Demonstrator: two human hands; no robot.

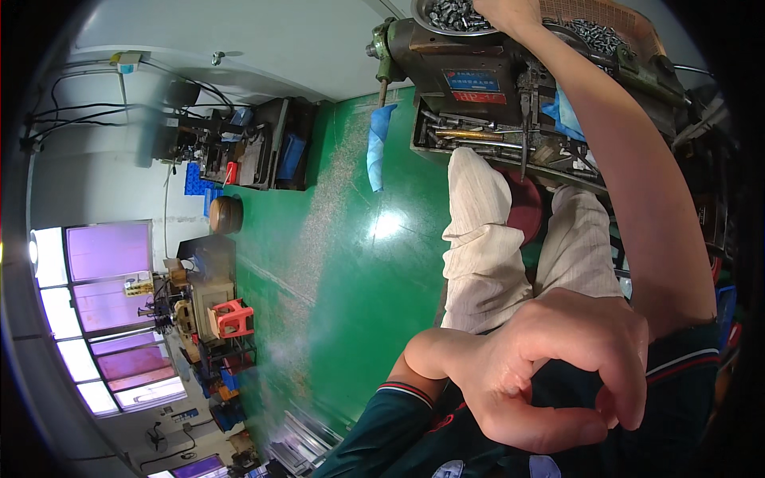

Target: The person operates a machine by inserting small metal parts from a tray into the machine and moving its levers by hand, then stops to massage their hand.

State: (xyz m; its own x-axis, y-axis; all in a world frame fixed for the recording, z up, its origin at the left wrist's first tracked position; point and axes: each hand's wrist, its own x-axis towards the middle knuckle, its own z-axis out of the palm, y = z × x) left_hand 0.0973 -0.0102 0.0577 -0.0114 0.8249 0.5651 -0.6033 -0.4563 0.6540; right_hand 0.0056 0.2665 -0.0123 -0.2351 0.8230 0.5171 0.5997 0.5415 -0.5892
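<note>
My left hand (pixel 558 370) is raised close in front of my dark shirt. Its thumb and fingers curl round into a ring with the tips nearly together; whether something small is between them, I cannot make out. My right arm stretches forward to the machine, where my right hand (pixel 511 11) is over the edge of a round metal bowl (pixel 463 32) of small grey metal parts (pixel 453 14). The picture's top edge cuts that hand off and its fingers are hidden. Beside it, a tan woven basket (pixel 641 24) holds more small metal parts (pixel 594 36).
A dark bench machine (pixel 470 60) stands before my knees. Below it, a tray (pixel 422 135) holds rods and tools. A blue cloth (pixel 378 147) wraps a handle on the left. Farther off stand another machine (pixel 255 151) and a red stool (pixel 233 319) on the green floor (pixel 343 271).
</note>
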